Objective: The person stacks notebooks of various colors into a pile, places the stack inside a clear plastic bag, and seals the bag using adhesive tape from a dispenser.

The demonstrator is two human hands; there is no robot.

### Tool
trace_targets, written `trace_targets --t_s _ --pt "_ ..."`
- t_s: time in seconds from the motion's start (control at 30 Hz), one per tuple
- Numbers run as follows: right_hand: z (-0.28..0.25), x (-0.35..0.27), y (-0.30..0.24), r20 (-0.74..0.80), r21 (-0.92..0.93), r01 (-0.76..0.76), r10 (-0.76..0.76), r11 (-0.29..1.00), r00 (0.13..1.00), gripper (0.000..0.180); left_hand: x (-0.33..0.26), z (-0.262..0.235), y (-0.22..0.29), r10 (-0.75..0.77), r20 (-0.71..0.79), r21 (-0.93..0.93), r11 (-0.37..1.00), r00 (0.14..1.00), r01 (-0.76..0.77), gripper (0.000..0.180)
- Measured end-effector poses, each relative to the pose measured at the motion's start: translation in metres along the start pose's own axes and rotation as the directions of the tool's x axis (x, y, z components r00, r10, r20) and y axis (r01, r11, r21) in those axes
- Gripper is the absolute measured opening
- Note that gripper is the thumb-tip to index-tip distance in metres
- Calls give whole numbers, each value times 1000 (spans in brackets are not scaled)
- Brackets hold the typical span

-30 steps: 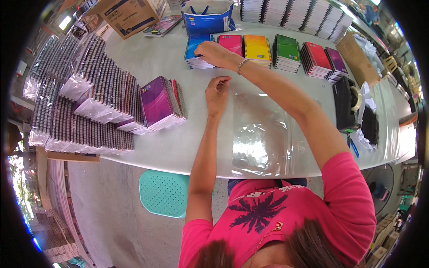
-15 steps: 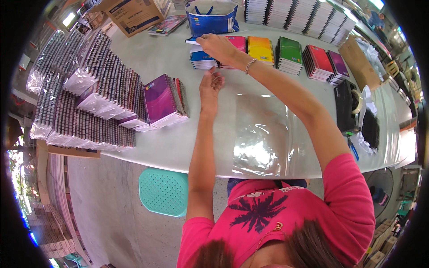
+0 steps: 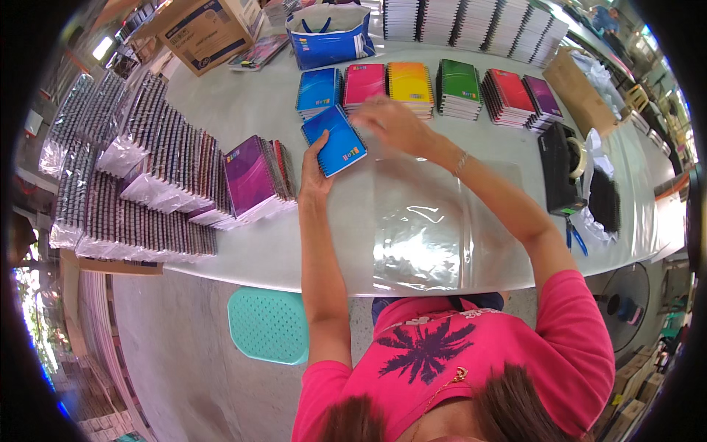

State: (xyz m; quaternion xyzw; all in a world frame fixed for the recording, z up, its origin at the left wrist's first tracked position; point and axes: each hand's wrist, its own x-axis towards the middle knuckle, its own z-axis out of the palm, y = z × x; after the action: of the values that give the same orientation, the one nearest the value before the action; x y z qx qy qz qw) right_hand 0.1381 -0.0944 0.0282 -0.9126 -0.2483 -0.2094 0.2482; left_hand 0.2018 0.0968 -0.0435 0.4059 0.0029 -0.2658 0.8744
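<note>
A blue spiral notebook (image 3: 340,141) is in my left hand (image 3: 315,175), the thumb lying across its cover, tilted above the table. My right hand (image 3: 401,127), its fingers smeared by motion, hovers just right of that notebook, in front of the pink stack. Behind both hands runs a row of spiral notebook stacks: blue (image 3: 318,87), pink (image 3: 364,81), yellow (image 3: 410,82), green (image 3: 459,79), red (image 3: 510,90) and purple (image 3: 543,97). Clear plastic film (image 3: 423,228) lies flat on the table nearer to me.
Plastic-wrapped notebook bundles (image 3: 147,191) and a purple notebook (image 3: 249,173) fill the left. A blue bag (image 3: 331,44), a cardboard box (image 3: 210,33) and upright white stacks (image 3: 471,26) stand behind. At right are a black tape dispenser (image 3: 557,169) and blue-handled pliers (image 3: 577,237).
A blue notebook has come off the blue stack toward me and is now in my left hand, which was empty. My right hand has moved right and nearer, off the blue stack.
</note>
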Motion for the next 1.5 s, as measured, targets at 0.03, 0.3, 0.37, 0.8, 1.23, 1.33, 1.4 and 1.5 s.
trace_targets --t_s 0.03,0.3,0.37,0.8,1.23,1.33,1.4,1.5 --pt "5 6 24 -58 -62 -43 39 997 998 24 -1 3 -1 -7 -1 16 1000 1000 7 45" --pt "28 39 69 185 -511 73 27 857 982 44 -4 8 -1 -52 -13 68 996 999 53 46" --pt "30 45 66 189 -488 41 60 872 980 44 -4 5 -1 -45 -23 63 997 999 47 46" --pt "16 59 60 329 -420 118 29 900 944 34 -8 7 1 -82 -3 54 995 997 82 44" --pt "-33 53 25 -441 -60 -84 50 995 896 33 -5 5 0 -164 49 -23 986 985 165 56" --pt "-39 25 -5 -509 178 70 31 981 860 30 -11 8 4 -238 240 -200 937 941 288 62" --pt "-39 4 -8 -375 315 87 40 945 926 30 -19 16 5 -204 406 -250 913 891 323 66" --pt "-29 -25 7 -60 414 -1 28 910 998 33 -26 25 -1 -122 349 -63 986 929 153 57"
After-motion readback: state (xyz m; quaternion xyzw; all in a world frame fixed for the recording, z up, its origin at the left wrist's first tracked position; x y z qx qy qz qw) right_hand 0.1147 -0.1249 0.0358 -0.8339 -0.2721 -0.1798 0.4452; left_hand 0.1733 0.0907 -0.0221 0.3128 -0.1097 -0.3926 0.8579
